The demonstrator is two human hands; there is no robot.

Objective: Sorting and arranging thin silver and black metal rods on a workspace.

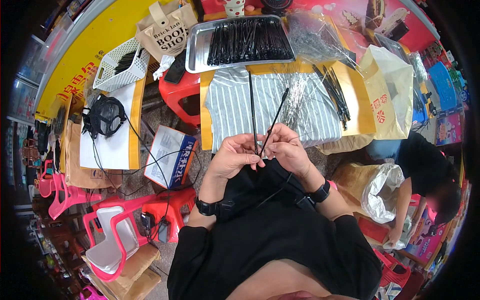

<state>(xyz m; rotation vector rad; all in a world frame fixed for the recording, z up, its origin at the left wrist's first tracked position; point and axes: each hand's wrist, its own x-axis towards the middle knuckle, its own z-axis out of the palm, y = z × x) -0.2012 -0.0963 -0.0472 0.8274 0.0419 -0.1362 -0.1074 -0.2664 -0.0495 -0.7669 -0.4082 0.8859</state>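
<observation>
My left hand and my right hand meet in front of my chest, each pinching the lower end of a thin black strip. The left hand's strip stands nearly upright; the right hand's strip leans to the right, so the two form a V. Beyond them lies a grey striped cloth on a yellow-edged table, with a bundle of clear thin strips and a small pile of black strips on it. Farther back, a metal tray holds many black strips.
A white plastic basket and a black mesh item sit at the left. Red and pink plastic chairs and a blue-and-white box stand below. Another person in black bends over bags at the right, beside a tan paper bag.
</observation>
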